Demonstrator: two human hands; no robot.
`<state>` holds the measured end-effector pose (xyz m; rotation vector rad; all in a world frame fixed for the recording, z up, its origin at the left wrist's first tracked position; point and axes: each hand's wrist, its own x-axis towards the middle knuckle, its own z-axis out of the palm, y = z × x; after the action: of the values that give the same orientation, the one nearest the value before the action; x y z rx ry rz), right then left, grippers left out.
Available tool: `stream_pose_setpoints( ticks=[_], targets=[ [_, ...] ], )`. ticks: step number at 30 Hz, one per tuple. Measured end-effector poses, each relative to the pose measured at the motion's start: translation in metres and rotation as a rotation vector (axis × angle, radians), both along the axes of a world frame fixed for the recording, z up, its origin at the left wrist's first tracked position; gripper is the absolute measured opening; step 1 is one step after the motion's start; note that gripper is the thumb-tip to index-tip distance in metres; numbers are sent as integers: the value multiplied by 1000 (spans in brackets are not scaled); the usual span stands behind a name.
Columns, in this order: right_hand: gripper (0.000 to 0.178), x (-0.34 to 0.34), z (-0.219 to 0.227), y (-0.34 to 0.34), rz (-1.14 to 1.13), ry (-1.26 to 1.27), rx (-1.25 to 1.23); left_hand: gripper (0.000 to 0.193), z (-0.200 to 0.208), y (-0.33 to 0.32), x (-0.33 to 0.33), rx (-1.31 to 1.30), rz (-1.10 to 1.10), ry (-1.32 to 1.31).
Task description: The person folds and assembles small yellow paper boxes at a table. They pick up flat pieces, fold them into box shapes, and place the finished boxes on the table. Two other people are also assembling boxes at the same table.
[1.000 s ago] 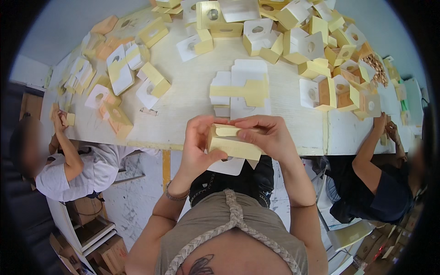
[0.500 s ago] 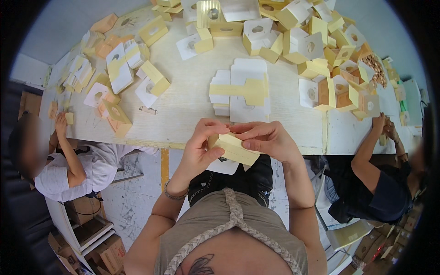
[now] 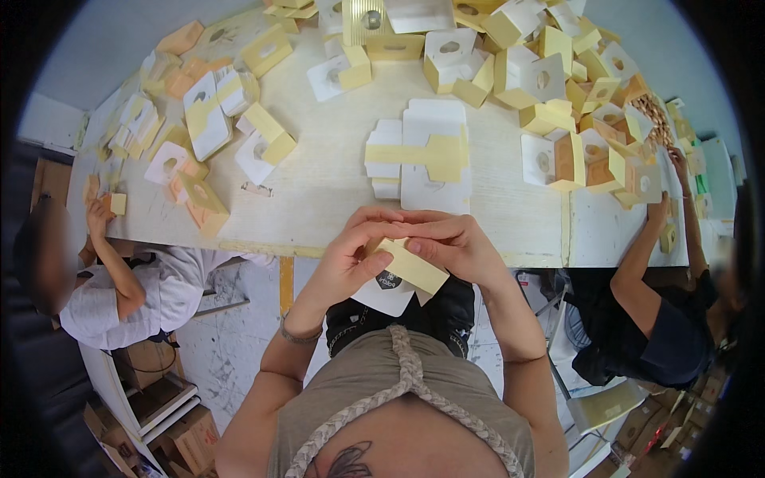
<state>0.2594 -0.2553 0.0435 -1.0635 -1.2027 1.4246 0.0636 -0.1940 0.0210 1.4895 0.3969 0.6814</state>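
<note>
Between my hands, just off the table's near edge and above my lap, is a small folded cardboard box (image 3: 410,267), pale yellow outside, with a white flap bearing a dark printed badge hanging below it. My left hand (image 3: 357,253) grips its left end, thumb on the yellow face. On the other end, my right hand (image 3: 446,243) presses with its thumb on top and its fingers behind. The fingertips of both hands meet at the far edge of the box and partly hide it. Straight beyond lies a stack of flat yellow-and-white box blanks (image 3: 434,155).
Folded yellow and white boxes (image 3: 526,76) are heaped at the far right, with more boxes (image 3: 199,203) at the left. Small brown pieces (image 3: 655,119) lie in a pile at the right. A person (image 3: 127,295) sits at the left, another person (image 3: 669,319) at the right.
My hands have drawn closer together over the box, and it has tilted, showing more of the white flap and its dark badge. The right-hand person's far arm has reached toward the brown pieces.
</note>
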Motion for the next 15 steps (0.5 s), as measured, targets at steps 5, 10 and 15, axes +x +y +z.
stream_pose_setpoints(
  ticks=[5, 10, 15],
  targets=[
    [24, -12, -12, 1, -64, -76, 88, 43, 6, -3, 13, 122, 77, 72],
    [29, -25, -4, -3, -215, 123, -261, 35, 9, 4, 15, 345, 104, 145],
    [55, -21, -13, -17, -352, -313, 197, 25, -17, 7, 10, -54, 375, -77]
  ],
)
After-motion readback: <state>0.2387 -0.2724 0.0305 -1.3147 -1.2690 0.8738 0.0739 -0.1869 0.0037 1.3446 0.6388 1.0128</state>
